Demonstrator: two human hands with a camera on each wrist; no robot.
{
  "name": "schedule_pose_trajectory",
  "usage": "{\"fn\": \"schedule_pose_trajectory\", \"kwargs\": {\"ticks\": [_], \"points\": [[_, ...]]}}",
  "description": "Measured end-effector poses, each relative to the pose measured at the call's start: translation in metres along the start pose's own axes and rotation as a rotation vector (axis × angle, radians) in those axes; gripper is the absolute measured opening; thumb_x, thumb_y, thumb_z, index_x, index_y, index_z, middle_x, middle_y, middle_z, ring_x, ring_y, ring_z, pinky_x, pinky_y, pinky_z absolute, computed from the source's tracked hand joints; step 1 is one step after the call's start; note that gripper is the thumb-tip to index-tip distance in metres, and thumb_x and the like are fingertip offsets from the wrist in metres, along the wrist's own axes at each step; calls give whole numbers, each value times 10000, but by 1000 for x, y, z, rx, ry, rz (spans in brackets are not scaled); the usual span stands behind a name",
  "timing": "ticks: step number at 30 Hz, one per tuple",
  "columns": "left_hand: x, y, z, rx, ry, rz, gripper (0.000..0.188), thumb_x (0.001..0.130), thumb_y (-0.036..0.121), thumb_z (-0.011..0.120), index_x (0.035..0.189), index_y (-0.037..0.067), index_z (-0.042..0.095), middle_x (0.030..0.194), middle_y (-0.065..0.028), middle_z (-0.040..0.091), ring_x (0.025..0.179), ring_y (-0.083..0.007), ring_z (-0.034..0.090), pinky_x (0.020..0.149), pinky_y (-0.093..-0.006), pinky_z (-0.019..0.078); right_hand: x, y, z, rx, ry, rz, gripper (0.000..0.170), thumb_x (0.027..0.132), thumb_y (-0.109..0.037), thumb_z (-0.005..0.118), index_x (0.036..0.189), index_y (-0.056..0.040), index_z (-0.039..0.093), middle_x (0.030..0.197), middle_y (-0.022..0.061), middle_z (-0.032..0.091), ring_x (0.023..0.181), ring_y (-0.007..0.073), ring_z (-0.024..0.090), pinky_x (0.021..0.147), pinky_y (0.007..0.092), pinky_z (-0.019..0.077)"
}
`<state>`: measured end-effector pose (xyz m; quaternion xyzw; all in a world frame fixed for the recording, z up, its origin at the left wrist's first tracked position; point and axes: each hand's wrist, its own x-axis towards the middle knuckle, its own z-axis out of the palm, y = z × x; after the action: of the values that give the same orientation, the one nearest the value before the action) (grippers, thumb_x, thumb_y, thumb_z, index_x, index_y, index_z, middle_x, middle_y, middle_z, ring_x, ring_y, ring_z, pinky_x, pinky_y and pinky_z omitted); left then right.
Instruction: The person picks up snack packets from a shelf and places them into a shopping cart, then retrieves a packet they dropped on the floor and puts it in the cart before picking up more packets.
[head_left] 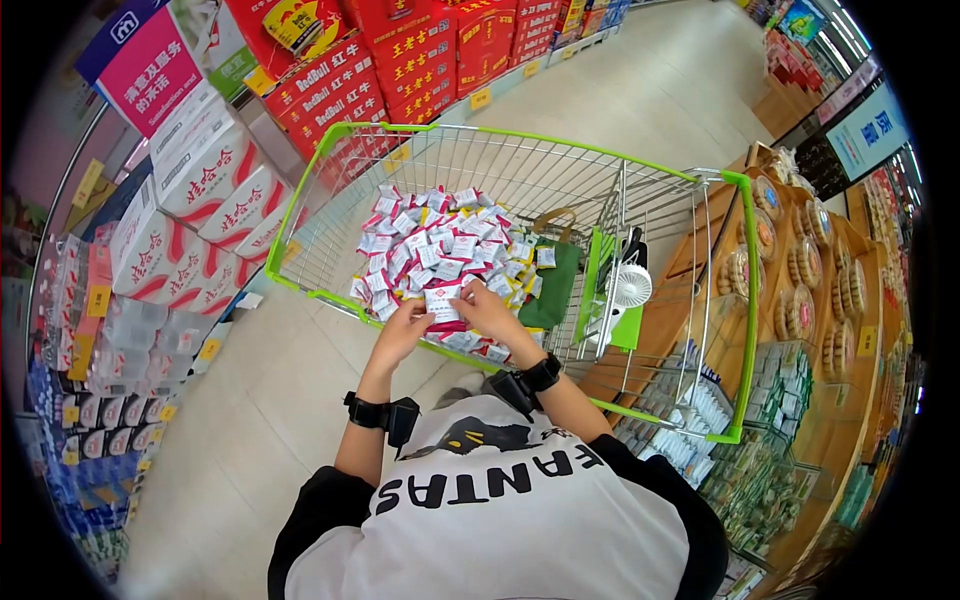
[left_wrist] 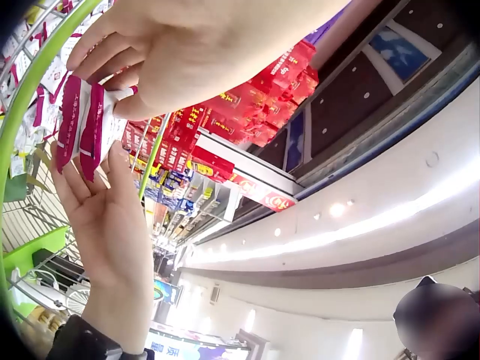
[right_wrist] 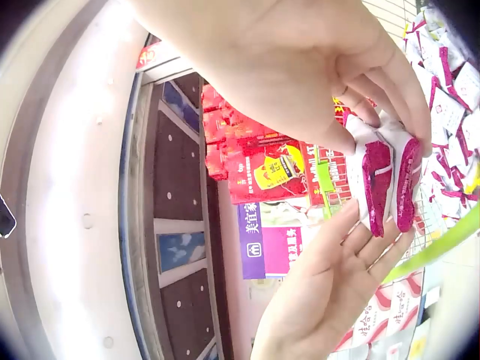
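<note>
Over the near side of a heap of small white, magenta and yellow packets (head_left: 430,245), both hands hold two white-and-magenta packets (head_left: 443,303) side by side. The left hand (head_left: 400,335) pinches them at one end, thumb on one face and fingers behind. At the other end the right hand (head_left: 490,312) grips them the same way. In the right wrist view the magenta edges of the held packets (right_wrist: 382,176) lie next to each other. The left wrist view shows the right hand (left_wrist: 112,225) with its fingers behind the packets.
The heap lies in a wire shopping cart (head_left: 745,300) with green rails. A green bag (head_left: 550,285) and a white fan (head_left: 629,287) are beside it. Red drink cartons (head_left: 340,95) stand beyond, white cartons (head_left: 205,170) left, and a wooden shelf (head_left: 840,400) right.
</note>
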<state>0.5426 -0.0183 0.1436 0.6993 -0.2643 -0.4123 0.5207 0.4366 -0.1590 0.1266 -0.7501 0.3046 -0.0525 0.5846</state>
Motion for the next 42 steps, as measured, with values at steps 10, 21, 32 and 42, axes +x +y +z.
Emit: {"fn": "schedule_pose_trajectory", "kwargs": {"ticks": [10, 21, 32, 42], "points": [[5, -14, 8, 68, 89, 21, 250, 753, 147, 560, 935, -18, 512, 866, -101, 566, 750, -163, 539, 660, -265, 422, 13, 3, -5, -194, -3, -99, 302, 723, -272, 572, 816, 13, 536, 715, 169, 574, 632, 301, 558, 579, 350, 437], [55, 13, 1, 155, 246, 95, 218, 764, 128, 539, 947, 22, 488, 779, -35, 529, 651, -84, 482, 537, -212, 407, 50, -15, -1, 88, 279, -313, 292, 758, -173, 557, 967, 26, 514, 944, 182, 515, 859, 283, 527, 718, 327, 443], [72, -23, 17, -95, 337, 25, 172, 736, 115, 510, 821, -34, 517, 692, -108, 561, 622, -171, 572, 554, -257, 437, 57, 24, -4, -54, 130, -202, 201, 727, -172, 550, 824, 4, 555, 715, 172, 563, 646, 276, 563, 560, 344, 442], [70, -47, 20, 232, 290, -20, 216, 689, 140, 527, 817, -27, 478, 632, -128, 566, 549, -204, 583, 508, -300, 443, 51, 54, 7, 31, 74, 30, 250, 684, -106, 576, 886, 17, 493, 679, 145, 554, 607, 239, 578, 527, 316, 481]]}}
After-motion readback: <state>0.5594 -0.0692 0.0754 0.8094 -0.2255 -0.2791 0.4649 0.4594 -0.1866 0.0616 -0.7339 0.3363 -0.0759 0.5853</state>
